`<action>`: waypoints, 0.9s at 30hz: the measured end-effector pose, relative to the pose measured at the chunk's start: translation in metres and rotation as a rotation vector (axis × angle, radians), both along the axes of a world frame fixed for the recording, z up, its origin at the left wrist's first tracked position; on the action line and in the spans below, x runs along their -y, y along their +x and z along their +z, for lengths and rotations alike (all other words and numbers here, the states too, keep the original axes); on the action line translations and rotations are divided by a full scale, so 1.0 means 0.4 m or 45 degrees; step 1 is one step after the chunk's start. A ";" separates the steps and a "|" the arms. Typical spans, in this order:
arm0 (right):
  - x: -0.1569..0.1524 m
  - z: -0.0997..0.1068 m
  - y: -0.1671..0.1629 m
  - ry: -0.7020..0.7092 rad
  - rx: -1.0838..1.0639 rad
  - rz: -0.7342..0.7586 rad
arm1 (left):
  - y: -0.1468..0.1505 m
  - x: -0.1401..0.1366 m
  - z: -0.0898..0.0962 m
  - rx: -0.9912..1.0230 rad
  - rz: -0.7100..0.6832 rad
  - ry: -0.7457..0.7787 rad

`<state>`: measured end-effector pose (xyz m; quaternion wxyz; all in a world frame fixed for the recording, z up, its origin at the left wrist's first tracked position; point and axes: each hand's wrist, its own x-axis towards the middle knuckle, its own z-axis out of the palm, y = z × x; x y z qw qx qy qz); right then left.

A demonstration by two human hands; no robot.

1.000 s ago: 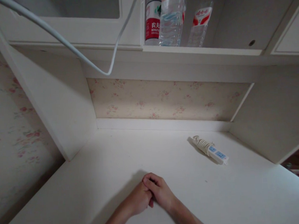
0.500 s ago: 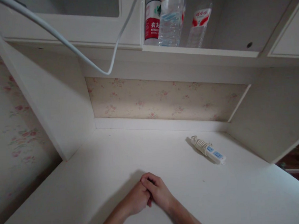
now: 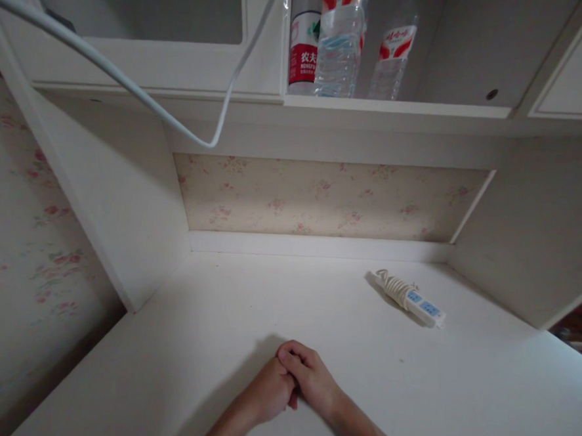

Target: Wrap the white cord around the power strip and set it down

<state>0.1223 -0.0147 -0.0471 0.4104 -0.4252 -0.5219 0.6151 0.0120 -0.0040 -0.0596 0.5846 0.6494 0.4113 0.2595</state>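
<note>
My left hand (image 3: 272, 389) and my right hand (image 3: 315, 381) are clasped together over the white desktop (image 3: 247, 306), low in the middle of the view. The right fingers wrap over the left hand, with the right thumb lying across it. My left hand is closed, its fingers mostly hidden under the right. No object shows between them. Farther back on the right lies a white power strip (image 3: 429, 309) with blue socket faces, its cord (image 3: 398, 289) wound around one end. It is apart from both hands.
Side panels (image 3: 117, 196) flank the desk. Above is a cabinet shelf (image 3: 393, 110) holding a red-labelled bottle (image 3: 302, 63) and two other clear bottles (image 3: 338, 57) (image 3: 392, 54). A pale bent rod or cable (image 3: 167, 123) hangs across the upper left. Floral wallpaper (image 3: 319, 193) covers the back.
The view has shifted slightly, so the shelf, bottles and power strip appear a little lower and farther right. My hands stay clasped in the same pose.
</note>
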 end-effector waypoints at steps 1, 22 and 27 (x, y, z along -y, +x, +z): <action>0.000 0.001 0.000 0.000 0.002 0.004 | 0.000 0.000 0.002 0.000 -0.008 0.002; 0.000 -0.003 0.002 0.002 0.017 0.018 | -0.005 0.001 0.022 -0.108 -0.064 0.069; 0.002 0.003 0.003 0.020 0.023 0.013 | -0.004 0.005 0.029 -0.128 -0.042 0.055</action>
